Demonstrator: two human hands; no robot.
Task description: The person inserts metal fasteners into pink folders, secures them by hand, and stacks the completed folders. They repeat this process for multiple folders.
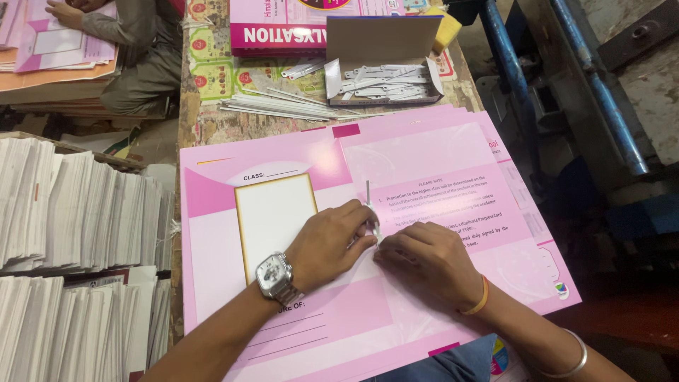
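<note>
The fingertips of both hands are meeting at the middle fold of a pink card cover, where they are pressing on a thin white plastic strip that is lying upright along that fold. The left hand, wearing a silver wristwatch, is curling its fingers down and pinching the lower end of the strip; the right hand, with an orange band and a metal bangle on its wrist, is bending its fingers onto the cover just beside the strip, and whether they are gripping it cannot be told. The cover is lying open on top of a stack of similar pink covers on the worktable. Beyond it, an open cardboard box is holding more white strips, with loose strips lying to its left. Stacks of white paper are standing at the left, and another person's hand is resting on pink sheets in the far corner.
</note>
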